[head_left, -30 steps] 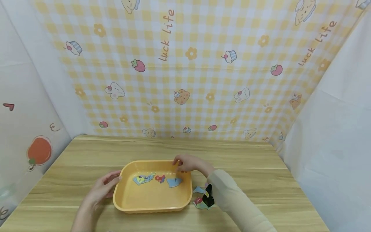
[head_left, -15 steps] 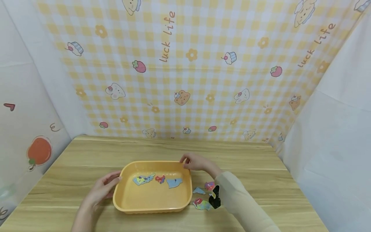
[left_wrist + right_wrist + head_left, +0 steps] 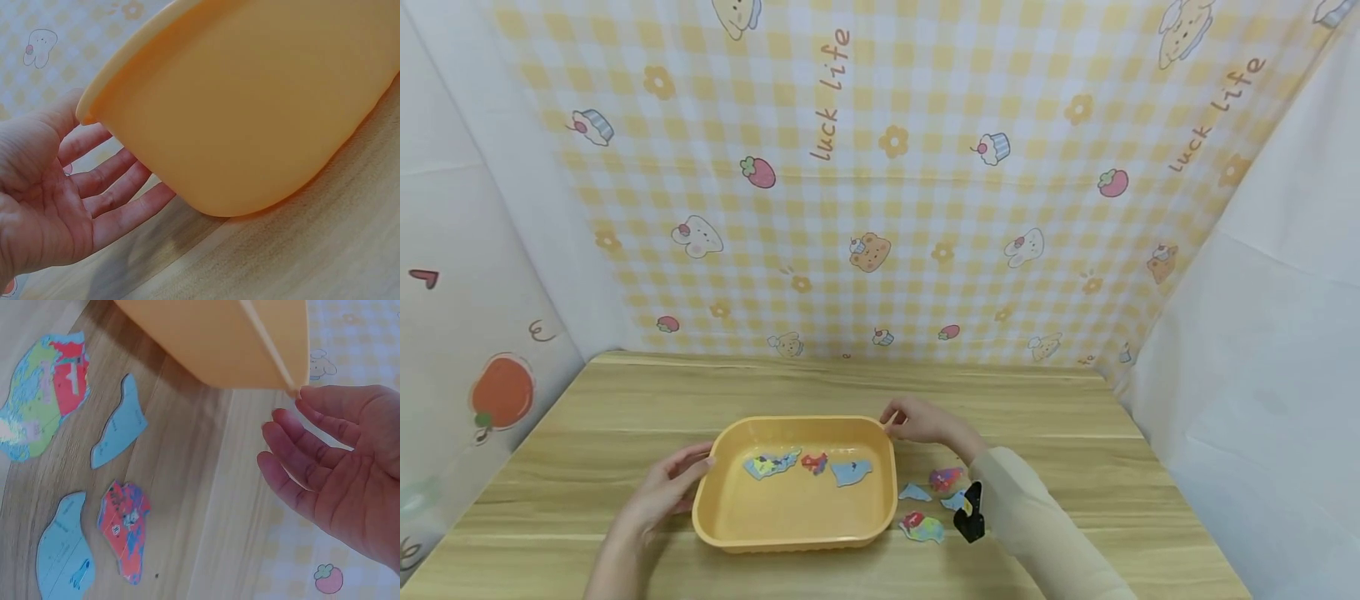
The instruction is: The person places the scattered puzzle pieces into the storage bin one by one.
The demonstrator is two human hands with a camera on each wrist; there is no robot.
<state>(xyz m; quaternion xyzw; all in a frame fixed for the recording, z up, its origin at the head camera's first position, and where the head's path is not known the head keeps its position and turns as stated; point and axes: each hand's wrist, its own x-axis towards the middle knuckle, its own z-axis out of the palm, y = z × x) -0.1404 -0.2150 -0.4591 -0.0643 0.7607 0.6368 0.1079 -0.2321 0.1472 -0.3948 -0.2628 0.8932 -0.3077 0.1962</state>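
Note:
A yellow plastic tray (image 3: 790, 521) stands on the table between my hands. My left hand (image 3: 662, 483) holds its left side, thumb at the rim and the other fingers against the outer wall. At the back right corner, my right hand (image 3: 921, 419) pinches the rim between thumb and index finger; its other fingers hang loosely curled. Inside lie three map puzzle pieces: a blue-and-yellow piece (image 3: 767, 464), a small red piece (image 3: 814, 462) and a light blue piece (image 3: 852, 472).
Right of the tray lie several loose pieces: a green-and-red piece (image 3: 47, 400), a narrow blue piece (image 3: 119, 425), a red-and-purple piece (image 3: 125, 528) and a larger blue piece (image 3: 65, 550). A black device (image 3: 970, 515) sits at the right sleeve. A checked cloth (image 3: 895, 192) hangs behind.
My right hand has moved from inside the tray's back right to the outer corner of its rim. More loose pieces show beside the sleeve. The left hand and tray stay put.

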